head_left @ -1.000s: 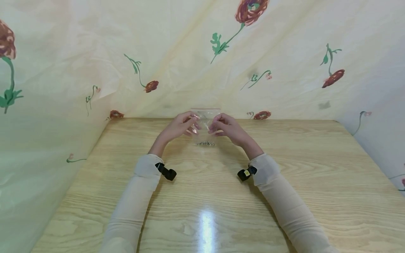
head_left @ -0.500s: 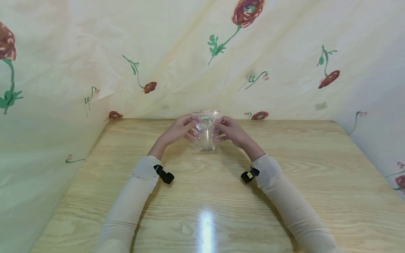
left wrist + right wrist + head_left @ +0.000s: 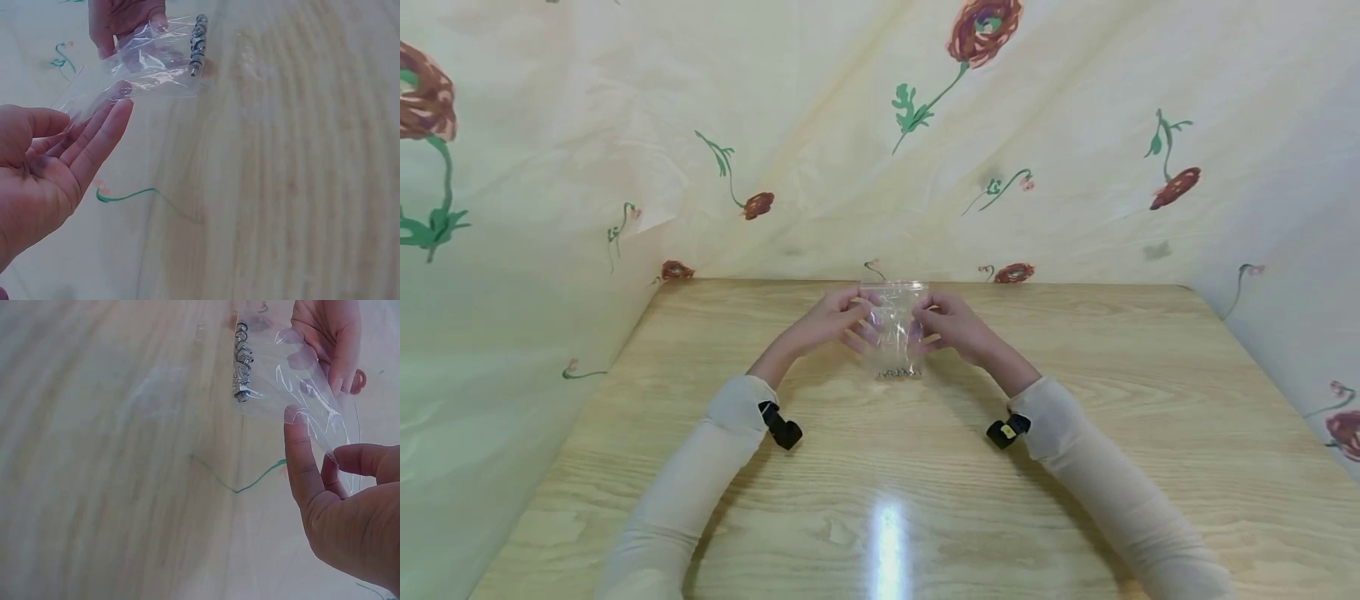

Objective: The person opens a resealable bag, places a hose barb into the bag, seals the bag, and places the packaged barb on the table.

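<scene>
A clear zip bag (image 3: 897,337) hangs upright between both hands over the far part of the table, its seal strip at the top. My left hand (image 3: 835,321) pinches its left side edge between thumb and fingers. On the opposite edge, my right hand (image 3: 962,329) pinches the plastic the same way. Along the bag's bottom lies a row of small shiny metal pieces (image 3: 198,44), some ring-shaped; their exact kind I cannot tell. In the right wrist view, the metal pieces (image 3: 242,361) stay gathered at the bottom seam, and a fingertip shows through the film.
The wood-grain table (image 3: 880,450) spreads under both forearms. Behind it hangs a pale cloth (image 3: 820,125) with printed flowers, which also closes off the left and right sides. A black wrist camera (image 3: 784,427) is strapped at each cuff.
Both hands have lowered the bag and drawn it nearer, slightly to the right. The two wrists have spread a little farther apart. Both hands keep hold of the bag.
</scene>
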The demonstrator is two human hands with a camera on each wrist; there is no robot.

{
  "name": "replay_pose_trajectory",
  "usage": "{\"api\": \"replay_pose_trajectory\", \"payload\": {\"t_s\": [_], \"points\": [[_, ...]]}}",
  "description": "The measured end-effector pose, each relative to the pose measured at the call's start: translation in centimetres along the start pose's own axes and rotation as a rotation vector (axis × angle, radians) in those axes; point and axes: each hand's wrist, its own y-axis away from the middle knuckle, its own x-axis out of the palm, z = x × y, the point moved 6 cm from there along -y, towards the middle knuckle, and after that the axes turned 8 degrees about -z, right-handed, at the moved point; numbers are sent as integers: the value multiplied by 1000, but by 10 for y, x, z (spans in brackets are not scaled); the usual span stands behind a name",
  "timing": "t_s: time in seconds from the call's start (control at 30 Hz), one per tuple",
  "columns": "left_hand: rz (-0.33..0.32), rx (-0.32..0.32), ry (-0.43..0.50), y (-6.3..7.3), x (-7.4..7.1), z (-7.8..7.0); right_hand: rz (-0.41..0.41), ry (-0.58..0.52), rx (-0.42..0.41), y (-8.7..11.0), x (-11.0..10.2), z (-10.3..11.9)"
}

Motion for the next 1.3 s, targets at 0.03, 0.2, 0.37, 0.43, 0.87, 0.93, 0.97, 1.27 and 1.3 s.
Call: {"api": "replay_pose_trajectory", "payload": {"t_s": [0.03,0.2,0.37,0.43,0.87,0.93,0.97,1.27,1.3], "points": [[5,-4,-2,2,2,0,3,3,7,3,0,-1],[36,-40,25,11,10,4,9,26,43,16,1,-7],[44,-115,89,20,18,10,36,30,53,29,4,-10],[51,-140,103,23,20,12,47,31,59,33,6,-10],[54,-127,108,25,20,15,14,1,90,32,10,-20],[39,-120,107,23,19,16,3,7,85,30,10,-20],[29,-119,106,23,18,16,-1,11,83,29,10,-19],[-19,-136,111,16,11,23,-24,49,115,23,8,-17],[-21,-137,110,16,10,23,-22,52,119,23,8,-16]]}}
